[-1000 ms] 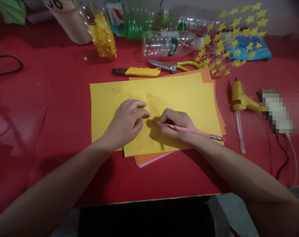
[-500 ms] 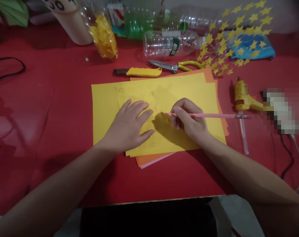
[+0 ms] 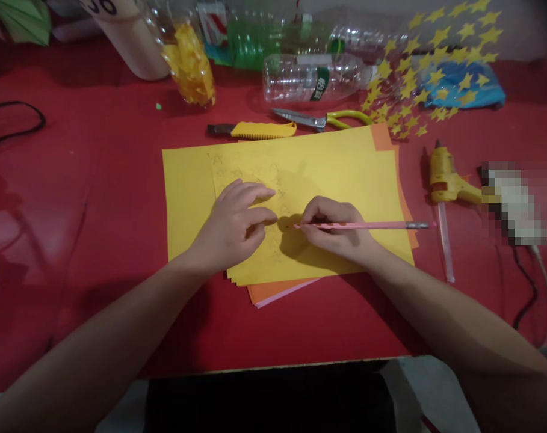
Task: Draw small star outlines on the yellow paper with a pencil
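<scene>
Sheets of yellow paper [image 3: 336, 162] lie stacked on the red table, with columns of small pencil-drawn stars on their left half. My left hand [image 3: 237, 225] rests on the paper over some of these stars, fingers apart and holding nothing. A pink pencil [image 3: 372, 225] is gripped in my right hand [image 3: 336, 225], its tip close to the paper just right of a star column. The pencil lies nearly level, its eraser end pointing right. Orange sheets [image 3: 266, 291] and the edge of a pink one show beneath the yellow.
Beyond the paper are a yellow utility knife [image 3: 264, 130] and yellow-handled scissors [image 3: 321, 120]. Clear plastic bottles [image 3: 291, 81], a bottle holding yellow pieces [image 3: 192, 69] and many yellow stars [image 3: 408, 78] stand behind. At right lies a yellow glue gun [image 3: 442, 174] with a glue stick and cables.
My right hand has shifted slightly left and toward me with the pencil. The left hand's fingers have bent and drawn in a little, and the yellow paper has slid slightly left.
</scene>
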The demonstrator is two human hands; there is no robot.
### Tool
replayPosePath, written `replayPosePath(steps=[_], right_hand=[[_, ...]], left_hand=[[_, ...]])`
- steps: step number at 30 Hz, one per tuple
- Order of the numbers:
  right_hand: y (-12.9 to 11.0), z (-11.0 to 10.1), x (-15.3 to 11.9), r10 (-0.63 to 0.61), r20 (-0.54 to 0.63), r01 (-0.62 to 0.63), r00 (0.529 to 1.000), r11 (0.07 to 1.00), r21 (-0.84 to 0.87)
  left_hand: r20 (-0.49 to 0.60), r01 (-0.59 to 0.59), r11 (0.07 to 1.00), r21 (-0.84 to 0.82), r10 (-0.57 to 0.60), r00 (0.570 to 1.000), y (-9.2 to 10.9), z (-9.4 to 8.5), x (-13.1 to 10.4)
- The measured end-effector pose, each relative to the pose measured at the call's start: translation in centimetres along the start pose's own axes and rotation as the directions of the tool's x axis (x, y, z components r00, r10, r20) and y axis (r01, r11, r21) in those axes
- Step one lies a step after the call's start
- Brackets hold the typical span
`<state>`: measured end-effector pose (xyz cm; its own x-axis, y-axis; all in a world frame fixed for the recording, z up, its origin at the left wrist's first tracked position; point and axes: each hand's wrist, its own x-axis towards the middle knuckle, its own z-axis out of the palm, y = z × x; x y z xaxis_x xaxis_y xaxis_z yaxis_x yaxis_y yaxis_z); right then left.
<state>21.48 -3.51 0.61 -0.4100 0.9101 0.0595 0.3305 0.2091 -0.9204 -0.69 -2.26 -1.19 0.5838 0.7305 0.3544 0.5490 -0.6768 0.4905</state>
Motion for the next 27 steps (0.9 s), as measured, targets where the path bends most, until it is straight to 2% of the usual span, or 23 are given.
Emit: replayPosePath(steps=[5, 16, 27], right_hand=[[0.16, -0.05, 0.04, 0.017, 0.053, -0.017, 0.998, 1.000, -0.002], [0.12, -0.10, 0.07, 0.000, 0.085, 0.003, 0.996, 0.999, -0.032], [0.04, 0.08, 0.11, -0.009, 0.016, 0.010, 1.000, 0.997, -0.074]], left_hand=[[0.042, 0.004, 0.999, -0.037, -0.003, 0.999, -0.14, -0.02, 0.09], [0.018, -0.023, 0.999, -0.029, 0.024, 1.000, -0.18, 0.16, 0.10], [0.015, -0.027, 0.999, -0.019, 0.027, 1.000, -0.09, 0.17, 0.11]])
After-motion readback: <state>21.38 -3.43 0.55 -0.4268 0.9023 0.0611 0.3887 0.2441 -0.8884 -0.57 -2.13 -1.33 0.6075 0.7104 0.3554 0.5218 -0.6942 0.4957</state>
